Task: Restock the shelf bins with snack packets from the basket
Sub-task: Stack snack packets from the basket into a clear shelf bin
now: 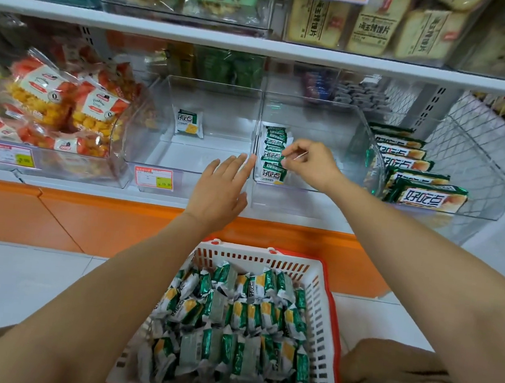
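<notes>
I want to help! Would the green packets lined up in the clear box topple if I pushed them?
Probably: the packets lean in a loose row, open space beside them. Small glossy wrappers, so likely light and slippery.

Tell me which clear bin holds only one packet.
The middle bin, by the left hand: one packet lies at its back. The next bin holds a row, pinched by the right hand.

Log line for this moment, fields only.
phase: stocking | left hand: open, at bin divider | right hand: pinches packet in right bin row | left bin: lone packet | basket: holds many packets
</notes>
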Available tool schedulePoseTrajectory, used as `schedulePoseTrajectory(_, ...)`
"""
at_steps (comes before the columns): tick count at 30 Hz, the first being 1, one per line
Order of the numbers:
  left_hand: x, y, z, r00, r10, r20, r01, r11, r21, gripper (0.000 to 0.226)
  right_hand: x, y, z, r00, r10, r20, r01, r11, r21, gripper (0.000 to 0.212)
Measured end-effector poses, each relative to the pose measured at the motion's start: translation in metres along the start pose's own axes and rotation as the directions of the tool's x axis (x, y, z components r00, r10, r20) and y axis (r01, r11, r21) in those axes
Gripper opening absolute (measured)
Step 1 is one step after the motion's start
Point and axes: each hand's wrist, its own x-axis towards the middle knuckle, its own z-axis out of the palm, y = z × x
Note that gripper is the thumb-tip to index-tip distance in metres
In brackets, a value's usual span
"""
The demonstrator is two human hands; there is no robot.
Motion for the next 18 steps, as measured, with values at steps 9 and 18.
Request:
schedulePoseTrajectory(9, -0.046, 0.020, -0.011, 0.994, -0.019, 0.106, 0.015, 0.999, 0.034, 0.056, -0.079, -0.018, 0.018, 0.993, -0.111, 0.026, 0.107, 0.985, 0.132, 0.006)
schedulePoseTrajectory(18, -0.080, 0.013, 0.016, 0.956, -0.063, 0.288, 0.060, 0.998, 0.021, 0.054, -0.116, 0.034, 0.083, 0.978, 0.096, 0.183, -0.077, 0.991, -0.112, 0.010)
